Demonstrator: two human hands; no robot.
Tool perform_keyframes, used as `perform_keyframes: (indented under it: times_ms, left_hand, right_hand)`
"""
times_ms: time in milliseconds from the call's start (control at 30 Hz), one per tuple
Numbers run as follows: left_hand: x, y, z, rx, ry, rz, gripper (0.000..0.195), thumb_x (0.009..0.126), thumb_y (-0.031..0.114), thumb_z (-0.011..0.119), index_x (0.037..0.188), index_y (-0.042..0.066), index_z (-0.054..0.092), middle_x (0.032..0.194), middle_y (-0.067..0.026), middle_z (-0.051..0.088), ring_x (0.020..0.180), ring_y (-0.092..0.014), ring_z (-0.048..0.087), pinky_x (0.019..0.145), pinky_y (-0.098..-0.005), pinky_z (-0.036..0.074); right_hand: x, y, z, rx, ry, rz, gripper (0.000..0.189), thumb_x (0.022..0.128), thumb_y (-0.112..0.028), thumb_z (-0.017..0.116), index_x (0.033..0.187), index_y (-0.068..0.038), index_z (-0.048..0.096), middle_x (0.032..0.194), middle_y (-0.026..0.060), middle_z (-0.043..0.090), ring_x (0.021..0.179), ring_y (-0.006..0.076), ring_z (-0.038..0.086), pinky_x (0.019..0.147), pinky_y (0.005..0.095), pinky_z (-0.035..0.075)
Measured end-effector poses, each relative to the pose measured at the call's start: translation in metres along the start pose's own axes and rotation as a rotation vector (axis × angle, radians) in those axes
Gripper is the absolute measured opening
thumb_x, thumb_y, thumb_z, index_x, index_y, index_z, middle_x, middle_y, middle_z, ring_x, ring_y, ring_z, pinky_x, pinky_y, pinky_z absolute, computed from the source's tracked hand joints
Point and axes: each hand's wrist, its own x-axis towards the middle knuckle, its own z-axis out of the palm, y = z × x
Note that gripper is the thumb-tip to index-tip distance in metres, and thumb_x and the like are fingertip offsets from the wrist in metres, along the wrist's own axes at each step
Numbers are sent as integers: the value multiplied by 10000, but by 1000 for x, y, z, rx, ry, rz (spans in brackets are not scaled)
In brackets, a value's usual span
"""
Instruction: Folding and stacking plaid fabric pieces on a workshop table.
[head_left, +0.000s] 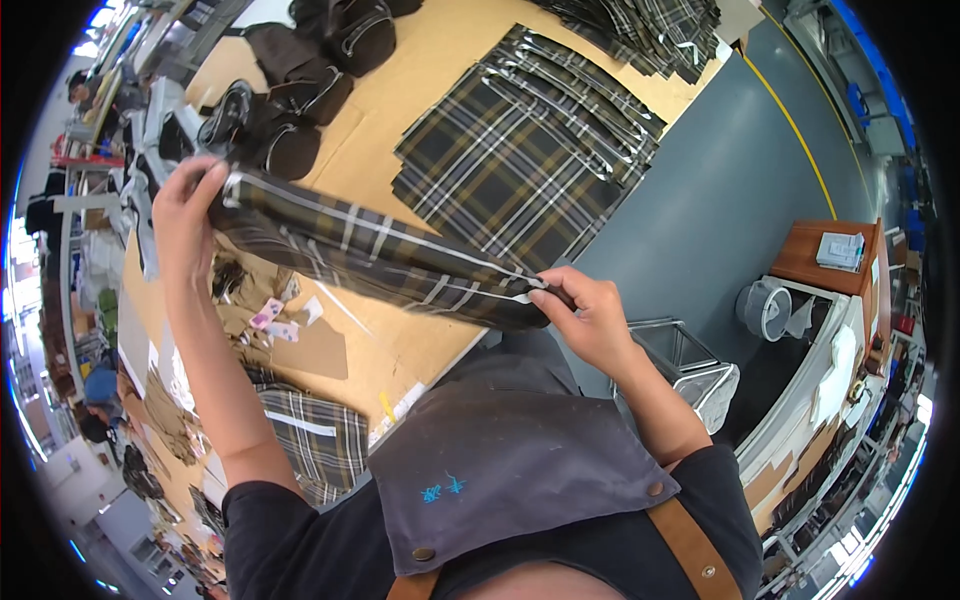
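Note:
A long plaid fabric piece (390, 259) with light edge strips is stretched between both hands, slightly blurred. My left hand (187, 202) pinches its far left end, and my right hand (589, 315) pinches its right end, fingers and thumb on the edges. Behind it, a stack of similar plaid pieces (517, 165) lies on the table, several with light strips or zippers along their upper edges. Below my left forearm, more plaid fabric (319, 431) with a white strip lies at the table edge.
The tan worktable (375, 112) holds dark brown zippered pieces (300, 97), tan cloth scraps (244, 300) and another plaid heap (637, 30). At right stand a metal-framed stool or rack (667, 349), a white mesh bin (765, 311) and a wooden cabinet (802, 255). People are at far left.

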Motion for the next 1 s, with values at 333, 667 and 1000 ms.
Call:
perform_keyframes:
  times_ms: [333,667,1000]
  left_hand:
    - [156,-138,243,162,-532,-101,151,742,88,654,870,8,645,729,-13,614,657,-70,527,606,-209,406]
    - [158,-204,305,318,-343,-100,135,739,90,643,858,26,641,749,-73,624,687,-119,563,639,-240,436]
    - [147,-207,315,620,-198,182,166,704,137,659,853,74,624,810,-125,602,793,-286,573,703,-344,449]
  right_hand:
    - [66,172,-39,-15,250,350,205,776,-181,623,809,18,585,604,93,569,507,154,509,512,294,400]
    - [82,186,-47,-155,295,567,207,757,-187,645,775,9,582,587,144,565,511,244,553,503,325,415]
    - [76,192,-43,-10,446,599,193,727,-109,670,839,-2,554,729,102,637,651,165,620,586,259,454]
